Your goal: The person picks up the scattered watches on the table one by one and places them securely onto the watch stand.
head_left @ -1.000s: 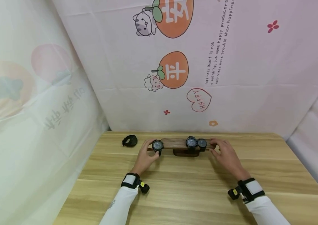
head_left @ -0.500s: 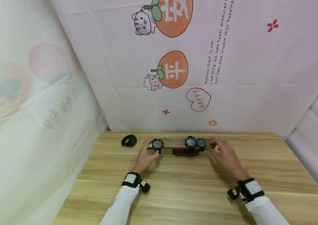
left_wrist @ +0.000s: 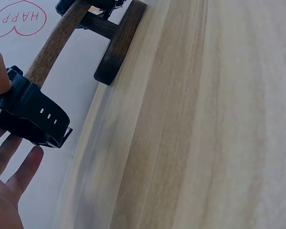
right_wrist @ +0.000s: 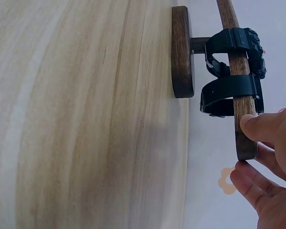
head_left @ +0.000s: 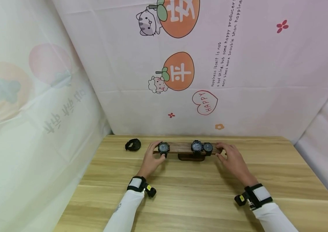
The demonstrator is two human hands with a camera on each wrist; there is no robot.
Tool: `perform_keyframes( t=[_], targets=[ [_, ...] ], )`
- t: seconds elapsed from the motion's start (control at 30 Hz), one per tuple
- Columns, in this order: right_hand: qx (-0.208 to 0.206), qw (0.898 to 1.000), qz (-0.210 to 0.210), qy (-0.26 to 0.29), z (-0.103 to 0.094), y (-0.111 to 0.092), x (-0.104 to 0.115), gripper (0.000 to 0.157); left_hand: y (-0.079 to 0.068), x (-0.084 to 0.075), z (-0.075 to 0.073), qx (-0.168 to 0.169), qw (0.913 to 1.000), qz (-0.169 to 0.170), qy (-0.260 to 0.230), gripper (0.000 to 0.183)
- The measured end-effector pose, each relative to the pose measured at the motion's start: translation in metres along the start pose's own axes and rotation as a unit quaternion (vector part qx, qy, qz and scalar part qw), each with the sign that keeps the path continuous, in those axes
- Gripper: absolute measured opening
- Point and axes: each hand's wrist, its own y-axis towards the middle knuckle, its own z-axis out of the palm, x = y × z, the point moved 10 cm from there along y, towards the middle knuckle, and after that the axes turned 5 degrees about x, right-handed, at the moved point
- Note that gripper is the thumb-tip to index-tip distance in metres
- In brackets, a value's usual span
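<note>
A dark wooden watch stand stands at the back of the table, its bar lying crosswise on a short base. My left hand holds a black watch by thumb and fingers at the bar's left end; its strap loops around the bar. With thumb and fingers, my right hand grips the bar's right end. Two more black watches, a larger one and a smaller one, hang side by side on the bar near that hand.
Another black watch lies on the wooden table, left of the stand. A white printed cloth hangs behind the table, with more cloth at both sides.
My left hand and its watch have shifted slightly right along the bar, toward the middle. The right hand stays on the bar's end.
</note>
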Motion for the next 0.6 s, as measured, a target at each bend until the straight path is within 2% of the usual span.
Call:
perform_keyframes(
  t=[0.37, 0.6],
  targets=[
    [0.000, 1.000, 0.001, -0.001, 0.0007, 0.0001, -0.0012, 0.036, 0.0049, 0.0003, 0.0026, 0.007, 0.9998, -0.008, 0.019, 0.063],
    [0.000, 1.000, 0.000, -0.001, 0.0016, -0.0003, -0.0022, 0.036, 0.0075, 0.0025, 0.0052, 0.013, 0.9997, -0.016, 0.011, 0.062]
  ],
)
